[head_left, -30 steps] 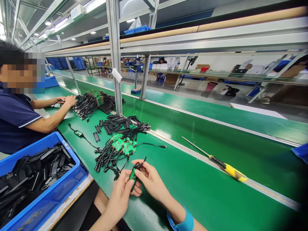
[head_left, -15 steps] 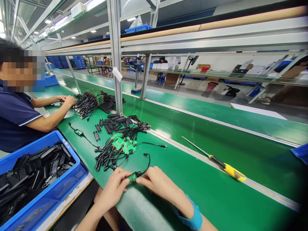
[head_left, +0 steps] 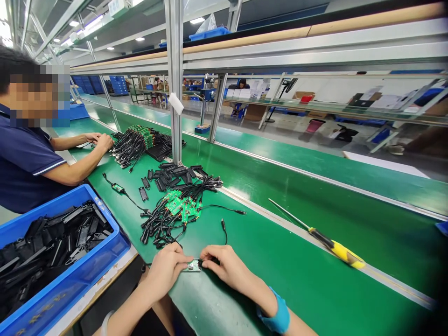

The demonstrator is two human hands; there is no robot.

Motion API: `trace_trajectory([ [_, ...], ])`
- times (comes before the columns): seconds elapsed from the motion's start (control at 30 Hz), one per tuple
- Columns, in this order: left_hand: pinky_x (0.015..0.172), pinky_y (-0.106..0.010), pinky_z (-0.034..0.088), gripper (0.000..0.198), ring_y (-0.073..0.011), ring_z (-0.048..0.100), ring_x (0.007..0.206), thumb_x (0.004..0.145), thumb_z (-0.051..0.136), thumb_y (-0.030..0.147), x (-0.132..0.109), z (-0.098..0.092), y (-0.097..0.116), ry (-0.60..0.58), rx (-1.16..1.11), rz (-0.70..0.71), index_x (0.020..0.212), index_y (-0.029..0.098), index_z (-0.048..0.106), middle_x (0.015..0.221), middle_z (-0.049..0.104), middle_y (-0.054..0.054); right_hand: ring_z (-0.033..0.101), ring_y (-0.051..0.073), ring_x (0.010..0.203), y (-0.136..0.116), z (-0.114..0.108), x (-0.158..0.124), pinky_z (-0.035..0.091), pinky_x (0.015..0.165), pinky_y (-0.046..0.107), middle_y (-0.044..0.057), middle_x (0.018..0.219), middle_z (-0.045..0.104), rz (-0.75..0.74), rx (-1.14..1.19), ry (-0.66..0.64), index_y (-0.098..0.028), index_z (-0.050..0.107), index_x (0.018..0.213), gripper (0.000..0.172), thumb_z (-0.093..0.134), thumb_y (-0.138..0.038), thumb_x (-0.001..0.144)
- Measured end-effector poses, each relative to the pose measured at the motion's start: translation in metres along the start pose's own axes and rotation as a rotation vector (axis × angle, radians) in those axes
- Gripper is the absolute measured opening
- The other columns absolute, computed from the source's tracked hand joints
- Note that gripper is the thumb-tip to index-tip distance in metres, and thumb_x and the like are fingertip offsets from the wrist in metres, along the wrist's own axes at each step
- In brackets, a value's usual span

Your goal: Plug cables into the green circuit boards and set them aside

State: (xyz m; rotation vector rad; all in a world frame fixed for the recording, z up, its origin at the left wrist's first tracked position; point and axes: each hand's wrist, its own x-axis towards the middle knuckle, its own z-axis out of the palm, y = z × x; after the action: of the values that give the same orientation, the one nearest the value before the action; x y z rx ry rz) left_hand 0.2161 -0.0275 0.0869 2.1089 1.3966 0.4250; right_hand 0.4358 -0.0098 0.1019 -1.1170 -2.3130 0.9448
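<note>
A small circuit board (head_left: 193, 266) with black cables is pinched between my two hands near the bench's front edge. My left hand (head_left: 165, 271) has thumb and fingers closed on its left end. At the other end, the fingertips of my right hand (head_left: 226, 267) close on the board where the black cable (head_left: 224, 228) joins it. That cable sticks up behind my right hand and ends in a plug. Just beyond my hands lies a heap of green circuit boards (head_left: 182, 205) with black cables. Black plastic casings (head_left: 173, 177) are scattered behind the heap.
A blue bin (head_left: 121, 240) of black casings stands at left. A yellow-black screwdriver (head_left: 338, 249) lies across the metal strip at right. A co-worker's hands (head_left: 101, 140) work beside another cable bundle (head_left: 131, 147). A metal post (head_left: 174, 93) rises from the bench.
The board has turned in my fingers and now shows a paler face. Its cable has swung rightward from a curve to nearly upright. The whole view has shifted slightly.
</note>
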Motion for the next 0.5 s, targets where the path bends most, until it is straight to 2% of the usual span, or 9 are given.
trace_trajectory([
  [0.13,0.072,-0.025,0.041,0.029,-0.0165,0.055,0.083,0.087,0.057,0.018,-0.001,0.002,-0.002,0.013,0.009,-0.011,0.104,0.036,0.072,0.087,0.058,-0.001,0.06,0.014,0.069,0.004,0.002,0.0,0.041,0.065,0.021,0.003,0.079,0.069,-0.025,-0.002,-0.003,-0.018,0.069,0.091,0.018,0.052,-0.023,0.094],
  [0.33,0.074,-0.026,0.042,0.025,-0.0172,0.055,0.084,0.089,0.056,0.021,-0.002,0.006,-0.001,0.038,0.022,-0.01,0.1,0.035,0.073,0.088,0.059,-0.002,0.06,0.015,0.072,0.018,0.012,-0.009,0.039,0.067,0.027,0.005,0.083,0.069,-0.244,-0.276,-0.011,-0.02,0.064,0.109,0.032,0.035,-0.03,0.101],
  [0.5,0.072,-0.026,0.041,0.025,-0.0178,0.055,0.085,0.09,0.055,0.022,-0.001,0.005,-0.001,0.023,0.04,-0.014,0.099,0.035,0.074,0.089,0.059,-0.002,0.053,0.014,0.061,0.021,0.017,-0.014,0.031,0.058,0.03,0.002,0.07,0.063,-0.365,-0.511,0.068,-0.018,0.063,0.101,0.035,0.029,-0.024,0.102],
])
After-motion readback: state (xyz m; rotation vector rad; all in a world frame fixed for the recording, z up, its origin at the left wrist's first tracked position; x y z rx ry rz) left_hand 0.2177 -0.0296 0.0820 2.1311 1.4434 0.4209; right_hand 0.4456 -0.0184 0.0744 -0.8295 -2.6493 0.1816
